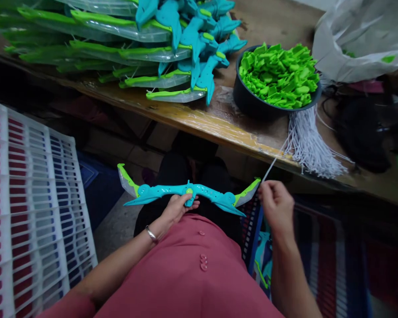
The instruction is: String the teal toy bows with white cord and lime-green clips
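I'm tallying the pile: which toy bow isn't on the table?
The bow held at its middle by the left hand, over the lap; the other bows lie stacked on the table. The right hand pinches a white string by its tip.

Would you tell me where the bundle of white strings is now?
In the head view, the bundle of white strings lies at the front edge of the wooden table, right of centre, just below the black bowl, above the right hand.

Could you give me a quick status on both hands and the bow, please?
Left hand grips toy bow at its middle. Right hand pinches white string at the bow's right tip. String leads up to bundle on table. Nothing blocking.
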`<action>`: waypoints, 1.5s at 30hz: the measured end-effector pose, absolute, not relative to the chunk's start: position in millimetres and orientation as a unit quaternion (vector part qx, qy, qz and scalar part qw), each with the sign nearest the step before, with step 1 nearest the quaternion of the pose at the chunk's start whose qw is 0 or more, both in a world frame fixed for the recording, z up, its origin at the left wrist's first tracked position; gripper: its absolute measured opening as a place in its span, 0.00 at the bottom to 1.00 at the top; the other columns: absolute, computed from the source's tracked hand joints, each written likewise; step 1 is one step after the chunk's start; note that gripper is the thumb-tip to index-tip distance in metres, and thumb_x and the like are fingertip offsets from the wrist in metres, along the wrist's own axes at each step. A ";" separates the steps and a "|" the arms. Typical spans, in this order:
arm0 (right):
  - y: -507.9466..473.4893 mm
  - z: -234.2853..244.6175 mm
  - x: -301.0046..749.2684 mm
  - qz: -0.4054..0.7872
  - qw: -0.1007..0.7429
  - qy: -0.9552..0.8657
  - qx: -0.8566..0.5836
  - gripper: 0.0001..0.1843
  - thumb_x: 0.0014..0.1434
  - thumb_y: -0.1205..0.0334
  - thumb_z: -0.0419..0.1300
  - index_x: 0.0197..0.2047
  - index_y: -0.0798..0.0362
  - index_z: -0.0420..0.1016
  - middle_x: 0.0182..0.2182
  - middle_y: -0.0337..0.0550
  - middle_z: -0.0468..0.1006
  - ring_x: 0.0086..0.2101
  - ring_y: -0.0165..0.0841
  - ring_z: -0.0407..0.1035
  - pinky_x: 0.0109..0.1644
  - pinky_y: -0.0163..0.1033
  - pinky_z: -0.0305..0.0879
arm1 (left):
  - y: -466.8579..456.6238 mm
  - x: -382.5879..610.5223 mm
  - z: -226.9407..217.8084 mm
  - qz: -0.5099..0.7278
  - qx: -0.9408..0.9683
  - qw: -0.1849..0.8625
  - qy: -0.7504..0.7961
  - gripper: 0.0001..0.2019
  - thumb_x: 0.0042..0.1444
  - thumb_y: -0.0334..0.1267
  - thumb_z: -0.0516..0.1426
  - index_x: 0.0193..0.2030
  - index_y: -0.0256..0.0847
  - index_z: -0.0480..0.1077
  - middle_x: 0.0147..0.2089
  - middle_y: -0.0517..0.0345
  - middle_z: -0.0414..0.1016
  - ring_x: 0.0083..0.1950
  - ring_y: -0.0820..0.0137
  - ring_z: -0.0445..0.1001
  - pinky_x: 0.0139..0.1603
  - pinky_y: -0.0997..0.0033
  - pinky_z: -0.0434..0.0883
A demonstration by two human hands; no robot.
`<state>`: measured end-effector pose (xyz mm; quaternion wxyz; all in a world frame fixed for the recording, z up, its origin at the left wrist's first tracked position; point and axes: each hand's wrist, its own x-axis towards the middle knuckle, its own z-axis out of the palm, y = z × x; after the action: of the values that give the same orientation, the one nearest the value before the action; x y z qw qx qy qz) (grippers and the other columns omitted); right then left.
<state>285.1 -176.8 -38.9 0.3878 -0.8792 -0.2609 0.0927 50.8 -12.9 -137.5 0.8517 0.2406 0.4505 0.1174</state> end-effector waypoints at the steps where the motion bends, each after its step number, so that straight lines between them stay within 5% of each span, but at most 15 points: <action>1: -176.3 -41.8 262.6 0.144 0.400 -0.282 -0.860 0.14 0.67 0.49 0.55 0.38 0.51 0.70 0.27 0.38 0.71 0.27 0.32 0.65 0.32 0.36 0.62 | -13.9 52.9 -139.4 0.122 0.246 0.846 0.456 0.10 0.56 0.36 0.68 0.38 0.29 0.79 0.40 0.41 0.84 0.36 0.62 0.83 0.40 0.64 0.81; 11: -176.1 -79.5 180.0 0.398 0.432 -0.401 -0.703 0.12 0.68 0.56 0.55 0.35 0.52 0.74 0.30 0.39 0.75 0.31 0.32 0.68 0.37 0.36 0.65 | -9.6 48.6 -133.4 0.064 0.320 0.821 0.469 0.19 0.55 0.48 0.70 0.41 0.31 0.78 0.42 0.41 0.84 0.31 0.67 0.81 0.34 0.68 0.79; 16: -178.9 -69.7 173.9 0.432 0.433 -0.424 -0.668 0.10 0.68 0.60 0.57 0.35 0.52 0.75 0.32 0.40 0.77 0.34 0.32 0.69 0.42 0.36 0.65 | -7.9 16.7 -116.4 -0.044 0.379 0.794 0.473 0.26 0.49 0.59 0.70 0.30 0.32 0.75 0.26 0.47 0.80 0.18 0.75 0.69 0.18 0.79 0.60; 19: -176.0 -68.7 167.5 0.450 0.436 -0.435 -0.647 0.08 0.66 0.65 0.58 0.35 0.52 0.77 0.33 0.39 0.77 0.35 0.31 0.70 0.43 0.36 0.64 | -11.2 15.2 -98.1 -0.056 0.423 0.788 0.444 0.24 0.50 0.57 0.70 0.29 0.32 0.77 0.23 0.52 0.78 0.21 0.76 0.68 0.21 0.79 0.60; 23: -172.2 -71.6 166.7 0.479 0.441 -0.451 -0.610 0.06 0.61 0.69 0.61 0.34 0.52 0.79 0.32 0.37 0.77 0.35 0.32 0.71 0.43 0.36 0.65 | -19.2 46.3 -74.9 -0.026 0.433 0.818 0.377 0.23 0.50 0.51 0.71 0.47 0.38 0.79 0.40 0.52 0.82 0.38 0.68 0.77 0.38 0.73 0.72; 26: -173.8 -70.9 174.2 0.502 0.451 -0.426 -0.602 0.06 0.61 0.63 0.64 0.33 0.53 0.79 0.32 0.39 0.79 0.35 0.32 0.73 0.44 0.37 0.67 | -21.3 71.0 -63.4 -0.024 0.426 0.842 0.330 0.22 0.53 0.52 0.67 0.48 0.39 0.77 0.29 0.63 0.73 0.24 0.75 0.66 0.27 0.75 0.64; 28: -174.5 -69.7 183.5 0.499 0.477 -0.376 -0.618 0.15 0.69 0.52 0.57 0.44 0.53 0.80 0.40 0.45 0.81 0.39 0.35 0.76 0.45 0.39 0.71 | -19.0 78.2 -56.0 -0.043 0.503 0.815 0.285 0.15 0.57 0.50 0.63 0.40 0.39 0.77 0.24 0.66 0.67 0.20 0.77 0.58 0.24 0.75 0.57; 30: -173.3 -68.7 197.7 0.499 0.564 -0.261 -0.604 0.25 0.72 0.43 0.50 0.57 0.54 0.75 0.51 0.53 0.80 0.47 0.39 0.77 0.51 0.45 0.73 | -14.3 76.9 -48.7 -0.085 0.642 0.731 0.214 0.11 0.60 0.44 0.59 0.35 0.40 0.78 0.27 0.61 0.72 0.25 0.73 0.65 0.30 0.72 0.61; 32: -170.7 -67.8 217.5 0.471 0.690 -0.101 -0.541 0.30 0.68 0.38 0.57 0.59 0.54 0.72 0.56 0.57 0.77 0.52 0.43 0.76 0.55 0.50 0.74 | -7.9 68.8 -44.0 -0.134 0.759 0.619 0.150 0.11 0.62 0.39 0.55 0.35 0.42 0.80 0.34 0.56 0.79 0.36 0.66 0.74 0.39 0.69 0.66; 36: -169.2 -63.1 263.0 0.347 0.817 0.051 -0.458 0.24 0.54 0.47 0.73 0.48 0.52 0.78 0.45 0.47 0.82 0.38 0.33 0.76 0.39 0.37 0.75 | 6.0 42.8 -51.9 -0.193 0.828 0.502 0.158 0.14 0.63 0.43 0.53 0.40 0.45 0.81 0.41 0.53 0.82 0.45 0.59 0.77 0.49 0.63 0.70; 39: -171.3 -57.4 285.1 0.292 0.836 0.050 -0.462 0.21 0.52 0.50 0.75 0.45 0.51 0.80 0.32 0.36 0.77 0.23 0.22 0.61 0.23 0.27 0.61 | 13.4 24.1 -67.7 -0.207 0.831 0.480 0.192 0.16 0.63 0.47 0.52 0.43 0.47 0.82 0.44 0.53 0.83 0.49 0.57 0.78 0.55 0.60 0.72; 45: -165.5 -51.4 297.1 0.245 0.835 0.048 -0.490 0.25 0.44 0.53 0.80 0.43 0.53 0.81 0.28 0.35 0.70 0.22 0.20 0.53 0.21 0.26 0.53 | 16.9 8.7 -76.7 -0.240 0.821 0.480 0.193 0.17 0.59 0.49 0.54 0.43 0.49 0.83 0.48 0.53 0.84 0.50 0.54 0.80 0.55 0.58 0.76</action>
<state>297.1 -165.5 -51.4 0.8353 -0.4896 0.0484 0.2453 8.7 16.9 -76.7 0.4804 0.8211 0.1931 -0.2404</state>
